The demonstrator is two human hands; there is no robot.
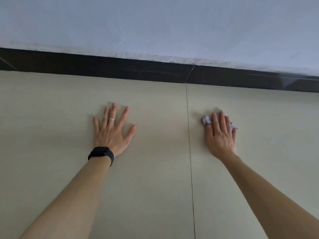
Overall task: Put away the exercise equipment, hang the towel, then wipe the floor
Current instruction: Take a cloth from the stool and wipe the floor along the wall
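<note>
My right hand [220, 135] presses flat on a small crumpled whitish cloth [207, 120] against the beige tiled floor [155, 169]. The cloth shows at my fingertips on both sides of the hand, and most of it is hidden under my palm. My left hand [112, 131] lies flat on the floor with its fingers spread and holds nothing. It carries a ring and a black wristwatch [101, 153]. No exercise equipment and no towel rack are in view.
A dark skirting board [120, 68] runs along the far edge of the floor under a pale blue-white wall [155, 23]. A thin tile joint [189, 152] runs between my two hands.
</note>
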